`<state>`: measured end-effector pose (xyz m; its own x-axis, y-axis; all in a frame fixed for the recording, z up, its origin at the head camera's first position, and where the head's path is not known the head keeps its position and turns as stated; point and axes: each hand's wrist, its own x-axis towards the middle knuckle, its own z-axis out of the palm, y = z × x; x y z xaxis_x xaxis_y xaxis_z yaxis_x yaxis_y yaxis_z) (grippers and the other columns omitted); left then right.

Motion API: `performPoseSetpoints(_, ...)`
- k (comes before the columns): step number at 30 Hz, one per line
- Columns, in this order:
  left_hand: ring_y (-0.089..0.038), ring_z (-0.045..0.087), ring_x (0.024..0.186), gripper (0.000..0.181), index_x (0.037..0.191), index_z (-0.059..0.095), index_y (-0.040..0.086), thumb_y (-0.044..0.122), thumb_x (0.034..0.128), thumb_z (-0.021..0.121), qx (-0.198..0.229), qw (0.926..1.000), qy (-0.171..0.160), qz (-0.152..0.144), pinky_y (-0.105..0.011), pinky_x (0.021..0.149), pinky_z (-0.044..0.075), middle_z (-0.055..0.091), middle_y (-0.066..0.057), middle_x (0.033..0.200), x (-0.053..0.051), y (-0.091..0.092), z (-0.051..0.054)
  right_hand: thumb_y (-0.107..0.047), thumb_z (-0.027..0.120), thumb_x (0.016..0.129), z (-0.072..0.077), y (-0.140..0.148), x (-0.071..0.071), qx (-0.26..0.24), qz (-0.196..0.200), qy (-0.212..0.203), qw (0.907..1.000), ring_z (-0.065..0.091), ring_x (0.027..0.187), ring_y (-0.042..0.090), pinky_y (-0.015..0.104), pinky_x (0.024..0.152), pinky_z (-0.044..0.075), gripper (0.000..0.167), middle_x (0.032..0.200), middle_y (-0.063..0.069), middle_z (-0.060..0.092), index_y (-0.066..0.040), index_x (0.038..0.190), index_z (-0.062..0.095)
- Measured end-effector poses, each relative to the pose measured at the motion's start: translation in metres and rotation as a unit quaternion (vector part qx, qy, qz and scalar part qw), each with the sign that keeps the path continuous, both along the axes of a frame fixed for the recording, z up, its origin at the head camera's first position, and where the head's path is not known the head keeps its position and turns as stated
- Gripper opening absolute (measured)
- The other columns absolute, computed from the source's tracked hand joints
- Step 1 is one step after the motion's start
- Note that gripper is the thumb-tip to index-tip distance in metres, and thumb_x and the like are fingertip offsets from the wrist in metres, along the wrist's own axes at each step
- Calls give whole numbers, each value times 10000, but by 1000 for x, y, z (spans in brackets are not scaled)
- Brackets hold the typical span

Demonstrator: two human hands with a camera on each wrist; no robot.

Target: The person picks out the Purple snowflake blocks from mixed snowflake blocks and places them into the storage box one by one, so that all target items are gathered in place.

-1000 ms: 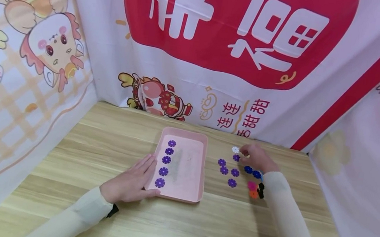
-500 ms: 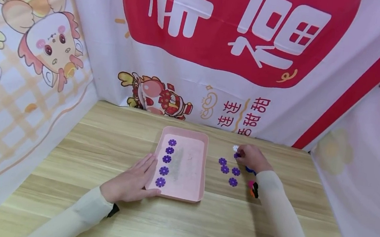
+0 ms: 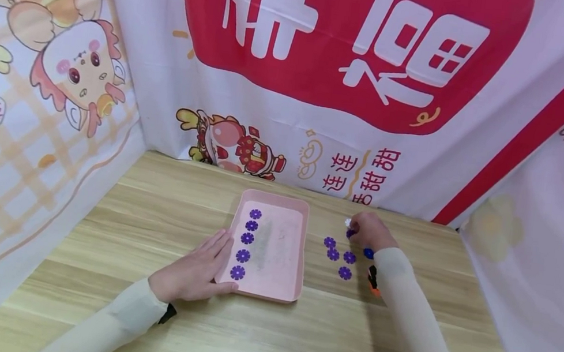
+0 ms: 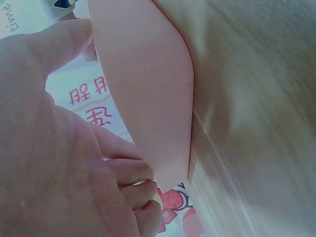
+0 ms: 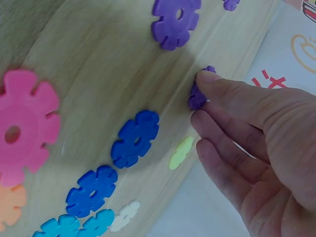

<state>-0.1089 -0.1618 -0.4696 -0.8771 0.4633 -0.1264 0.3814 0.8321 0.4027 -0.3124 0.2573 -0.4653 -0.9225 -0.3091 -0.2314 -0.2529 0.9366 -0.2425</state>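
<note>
My left hand (image 3: 192, 273) rests against the left side and near corner of a pink tray (image 3: 281, 245), fingers extended along the wall. In the left wrist view, its fingertips touch the tray's outer wall (image 4: 148, 89). Inside the tray, several purple snowflake discs (image 3: 247, 238) form a column along the left. My right hand (image 3: 371, 231) is at the loose pieces to the right. Between its thumb and index finger it pinches a tilted purple snowflake disc (image 5: 196, 96), low over the table. A white disc (image 3: 347, 223) lies just beyond those fingers, partly covered.
Several more purple discs (image 3: 349, 257) lie between tray and right hand. Dark blue discs (image 5: 136, 139), a pink one (image 5: 29, 123), an orange one (image 5: 11, 205), light blue ones (image 5: 60, 227) and a yellow-green one (image 5: 181, 152) are near the right wrist. A printed cloth (image 3: 270, 99) hangs behind the table.
My right hand has shifted slightly left and closed in on the purple disc beside the white one. The left hand and the tray stay in place.
</note>
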Motion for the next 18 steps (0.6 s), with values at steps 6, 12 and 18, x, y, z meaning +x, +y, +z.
performPoseSetpoints(6,-439,72,1651,1015,1654,151,-73,584,1025,602,33,10000,16,-34,-575,1349,152,75,-261,1760,0,1,1,-87,856,868,2,-2,1,105,-61,-12,9999,702,1003,272,493,975,604,212,1058,114,759,-49,1061,777)
performPoseSetpoints(12,-439,69,1652,1015,1654,149,-76,588,1028,594,15,10000,56,-67,-576,1349,147,71,-266,1759,1,1,1,-135,873,868,-1,3,4,5,12,-8,10000,717,899,221,440,897,637,140,971,73,770,-93,961,778)
performPoseSetpoints(18,-450,77,1648,1017,1648,159,-87,593,1028,590,-23,9999,108,-69,-578,1347,146,81,-281,1753,1,1,0,-115,825,913,-4,15,7,-188,279,140,9993,706,846,190,409,855,642,56,938,68,776,-85,949,792)
